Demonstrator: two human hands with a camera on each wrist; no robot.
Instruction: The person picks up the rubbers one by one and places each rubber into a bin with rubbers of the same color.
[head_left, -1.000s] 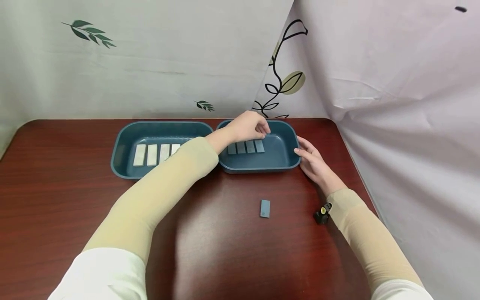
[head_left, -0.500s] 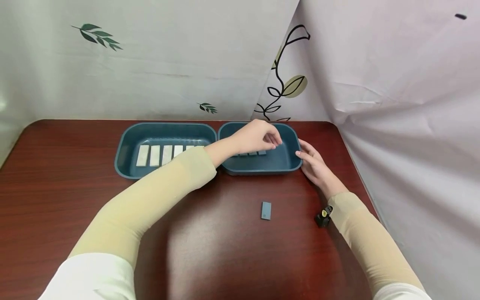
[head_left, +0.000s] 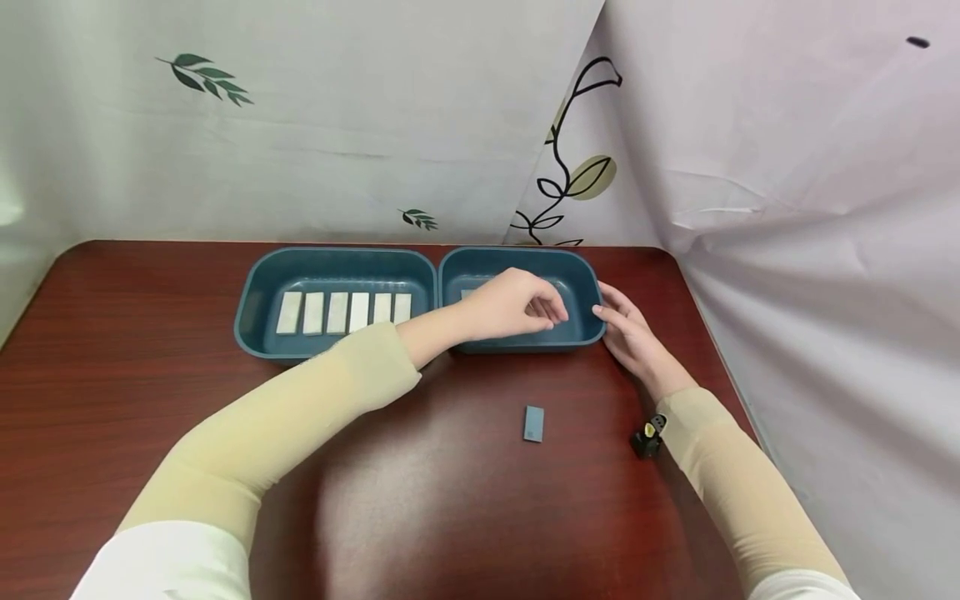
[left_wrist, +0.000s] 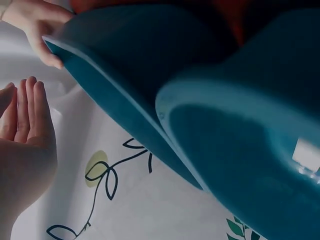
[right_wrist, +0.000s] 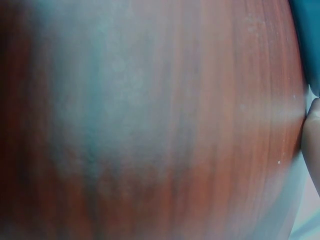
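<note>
Over the front part of the right blue tray hovers my left hand, its fingers loosely bent and holding nothing. The left wrist view shows that hand's fingertips apart from the tray. My right hand holds the tray's right end, thumb at the rim and fingers along the outside. Grey-blue tiles lie in this tray, mostly hidden behind my left hand; a bit of one tile shows. Another grey-blue tile lies alone on the table in front of the tray.
A second blue tray adjoins on the left, holding a row of several white tiles. Beneath everything is a dark red wooden table. Patterned cloth hangs behind and to the right. A small black object is by my right wrist.
My left hand has come from the back of the right tray toward its front and slightly right, uncovering more white tiles. My right hand has kept its place at the tray.
</note>
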